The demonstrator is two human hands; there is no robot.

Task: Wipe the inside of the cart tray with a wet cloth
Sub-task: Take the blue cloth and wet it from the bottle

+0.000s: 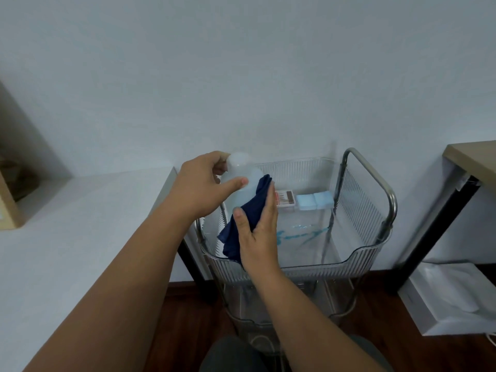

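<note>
My left hand (200, 185) grips a translucent white plastic bottle (243, 173) near its top, held over the left end of the clear ribbed cart tray (357, 255). My right hand (259, 232) holds a dark blue cloth (248, 213) against the bottle's side, thumb on the cloth and fingers behind it. The cloth hangs down toward the tray's front left corner. Blue smears (300, 233) mark the tray floor. The bottle's lower part is hidden by the cloth.
A red and white small box (285, 199) and pale blue packs (314, 201) lie at the tray's back. The cart's metal handle (375, 181) rises on the right. A white table (67, 224) stands left, a wooden desk (469, 157) right, lower cart tiers below.
</note>
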